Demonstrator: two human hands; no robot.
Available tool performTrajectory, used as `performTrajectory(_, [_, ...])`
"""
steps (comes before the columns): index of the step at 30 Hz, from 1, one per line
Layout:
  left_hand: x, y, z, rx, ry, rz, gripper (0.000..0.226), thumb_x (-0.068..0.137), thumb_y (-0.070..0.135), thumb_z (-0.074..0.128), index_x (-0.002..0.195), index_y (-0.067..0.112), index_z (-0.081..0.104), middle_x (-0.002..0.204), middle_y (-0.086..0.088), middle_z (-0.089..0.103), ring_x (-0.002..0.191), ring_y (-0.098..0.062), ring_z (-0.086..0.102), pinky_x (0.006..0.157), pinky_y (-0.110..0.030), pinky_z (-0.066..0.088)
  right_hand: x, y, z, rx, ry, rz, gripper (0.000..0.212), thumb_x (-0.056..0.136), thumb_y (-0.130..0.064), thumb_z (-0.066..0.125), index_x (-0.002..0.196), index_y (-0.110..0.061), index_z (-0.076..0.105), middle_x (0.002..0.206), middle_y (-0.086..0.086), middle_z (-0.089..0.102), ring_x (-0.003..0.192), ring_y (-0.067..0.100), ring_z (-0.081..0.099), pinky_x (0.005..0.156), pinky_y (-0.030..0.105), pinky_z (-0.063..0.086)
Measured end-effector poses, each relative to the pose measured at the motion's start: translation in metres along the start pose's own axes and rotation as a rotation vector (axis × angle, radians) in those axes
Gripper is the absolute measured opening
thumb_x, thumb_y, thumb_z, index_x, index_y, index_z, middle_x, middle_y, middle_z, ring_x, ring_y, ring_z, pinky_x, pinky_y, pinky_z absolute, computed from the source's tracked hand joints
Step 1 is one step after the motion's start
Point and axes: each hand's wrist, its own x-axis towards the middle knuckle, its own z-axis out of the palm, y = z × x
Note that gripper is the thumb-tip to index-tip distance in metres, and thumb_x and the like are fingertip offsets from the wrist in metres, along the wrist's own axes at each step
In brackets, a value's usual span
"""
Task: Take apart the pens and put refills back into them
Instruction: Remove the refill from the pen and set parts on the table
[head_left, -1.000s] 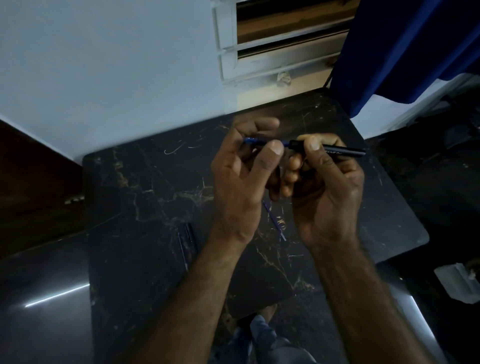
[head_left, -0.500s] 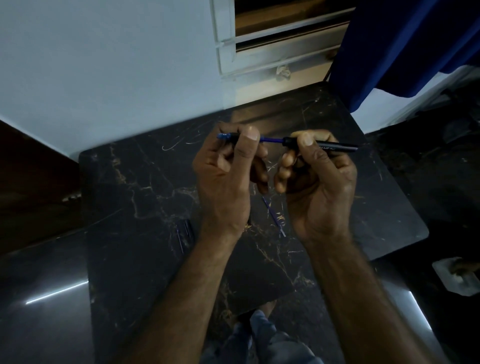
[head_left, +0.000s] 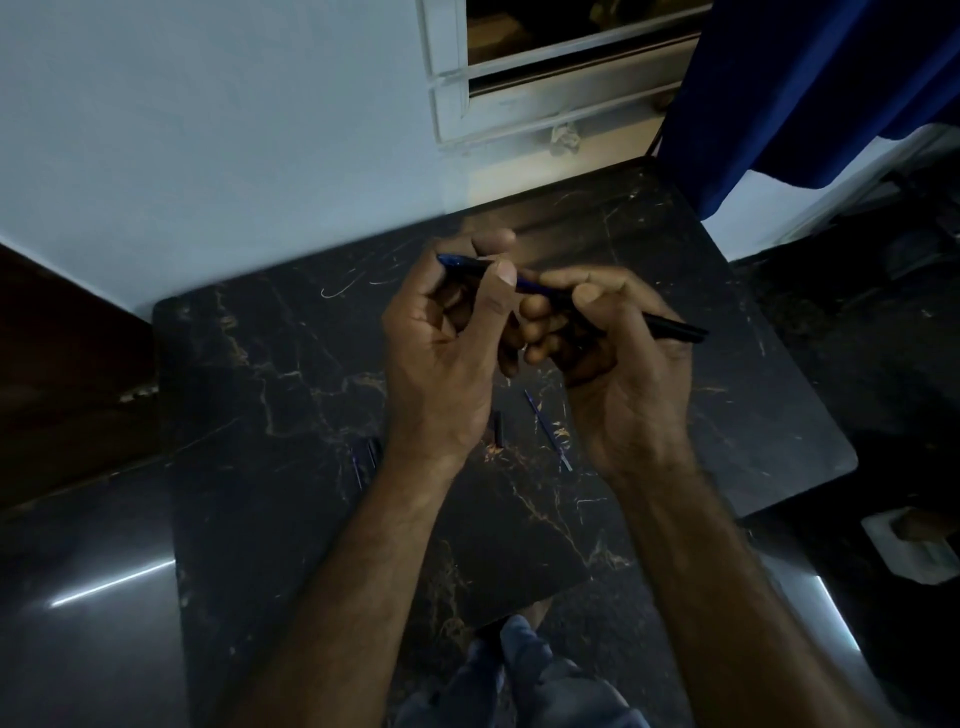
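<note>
**Item: pen (head_left: 540, 287).** You are holding it in the air above the desk (head_left: 260, 389), between both hands. Its blue front part (head_left: 462, 262) is pointing up and left, and its black barrel (head_left: 670, 328) is sloping down to the right.

**Change:** half a second ago the pen was lying level, with a longer thin blue stretch bare between your hands. Now the hands are closing together, the bare stretch is shrinking and the pen is tipping. This reads as the blue part sliding back into the barrel, so this pen is probably nearing reassembly. Whether it is fully seated cannot be told.

**Left hand (head_left: 441, 364):** its fingers (head_left: 501, 291) are pinching the blue part, thumb on the near side.

**Right hand (head_left: 623, 374):** its fingers (head_left: 589, 296) are curling round the barrel, thumb pressing on top.

**On the desk, below your hands:** a loose refill (head_left: 545, 426) is lying well apart from the held pen. A short dark piece (head_left: 497, 428) is lying beside it, and more dim pen parts (head_left: 363, 457) are lying by your left wrist. These are likely still waiting for you.

**Beyond:** a window frame (head_left: 519, 104) and a blue curtain (head_left: 805, 78).
</note>
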Motion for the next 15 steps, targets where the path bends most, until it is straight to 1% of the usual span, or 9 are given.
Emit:
performTrajectory(1, [0.0, 0.0, 0.0, -0.036, 0.018, -0.04, 0.018, 0.11, 0.007, 0.06, 0.126, 0.004, 0.068, 0.085, 0.004, 0.074, 0.067, -0.012, 0.067, 0.055, -0.03, 0.056, 0.0, 0.001, 0.0, 0.004, -0.002, 0.001, 0.021, 0.1, 0.003, 0.048, 0.104, 0.005, 0.068, 0.087, 0.018, 0.072, 0.075, 0.025, 0.07, 0.065, 0.032, 0.057])
performTrajectory(3, [-0.001, -0.001, 0.002, -0.133, 0.094, -0.124, 0.02, 0.109, 0.012, 0.062, 0.127, 0.007, 0.071, 0.087, -0.003, 0.073, 0.061, -0.011, 0.063, 0.051, -0.028, 0.052, 0.001, 0.003, -0.002, 0.005, -0.003, -0.008, 0.022, 0.1, 0.004, 0.048, 0.102, 0.004, 0.07, 0.087, 0.018, 0.073, 0.075, 0.025, 0.07, 0.065, 0.033, 0.058])
performTrajectory(7, [0.007, -0.015, -0.009, -0.398, 0.266, -0.291, 0.018, 0.108, 0.021, 0.066, 0.124, 0.016, 0.073, 0.093, 0.001, 0.08, 0.063, -0.004, 0.065, 0.052, -0.021, 0.053, 0.0, 0.003, -0.007, -0.006, -0.001, -0.024, 0.023, 0.1, 0.005, 0.048, 0.099, 0.003, 0.07, 0.085, 0.018, 0.073, 0.072, 0.026, 0.07, 0.063, 0.032, 0.057])
performTrajectory(8, [0.01, -0.023, -0.015, -0.417, 0.292, -0.325, 0.018, 0.108, 0.022, 0.067, 0.123, 0.016, 0.073, 0.093, 0.001, 0.08, 0.064, -0.003, 0.066, 0.052, -0.021, 0.054, 0.0, 0.002, -0.008, -0.008, 0.005, -0.024, 0.023, 0.1, 0.005, 0.048, 0.099, 0.003, 0.07, 0.085, 0.018, 0.073, 0.071, 0.026, 0.07, 0.063, 0.033, 0.057])
performTrajectory(9, [0.012, -0.035, -0.022, -0.368, 0.308, -0.351, 0.018, 0.108, 0.021, 0.068, 0.123, 0.014, 0.073, 0.091, 0.0, 0.08, 0.063, -0.003, 0.067, 0.052, -0.021, 0.054, -0.001, 0.002, -0.01, -0.007, 0.01, -0.024, 0.023, 0.1, 0.005, 0.048, 0.098, 0.002, 0.07, 0.084, 0.017, 0.073, 0.071, 0.025, 0.07, 0.062, 0.033, 0.057])
performTrajectory(10, [0.012, -0.051, -0.029, -0.251, 0.3, -0.367, 0.019, 0.107, 0.019, 0.069, 0.122, 0.009, 0.072, 0.088, -0.001, 0.079, 0.061, -0.004, 0.066, 0.05, -0.021, 0.054, -0.001, 0.002, -0.011, -0.005, 0.014, -0.023, 0.023, 0.099, 0.005, 0.048, 0.097, 0.002, 0.07, 0.084, 0.017, 0.073, 0.07, 0.025, 0.07, 0.062, 0.033, 0.057])
performTrajectory(12, [0.002, -0.087, -0.042, 0.056, 0.196, -0.405, 0.021, 0.105, 0.015, 0.071, 0.12, -0.001, 0.068, 0.083, -0.003, 0.077, 0.059, -0.009, 0.065, 0.048, -0.025, 0.055, -0.003, 0.002, -0.013, 0.0, 0.018, -0.02, 0.023, 0.099, 0.005, 0.047, 0.096, 0.002, 0.07, 0.083, 0.017, 0.073, 0.069, 0.024, 0.07, 0.062, 0.033, 0.057])
performTrajectory(14, [-0.017, -0.127, -0.052, 0.327, 0.046, -0.517, 0.022, 0.102, 0.018, 0.076, 0.116, 0.004, 0.066, 0.084, -0.004, 0.078, 0.061, -0.014, 0.068, 0.05, -0.029, 0.056, -0.004, 0.002, -0.015, 0.0, 0.022, -0.017, 0.023, 0.098, 0.005, 0.047, 0.096, 0.002, 0.07, 0.083, 0.017, 0.073, 0.069, 0.025, 0.069, 0.062, 0.033, 0.057])
performTrajectory(15, [-0.028, -0.145, -0.057, 0.449, -0.017, -0.586, 0.02, 0.101, 0.021, 0.078, 0.113, 0.01, 0.066, 0.084, -0.003, 0.078, 0.063, -0.015, 0.069, 0.049, -0.027, 0.056, -0.005, 0.002, -0.016, -0.001, 0.02, -0.017, 0.022, 0.098, 0.005, 0.047, 0.097, 0.002, 0.069, 0.083, 0.017, 0.073, 0.069, 0.025, 0.069, 0.062, 0.033, 0.057])
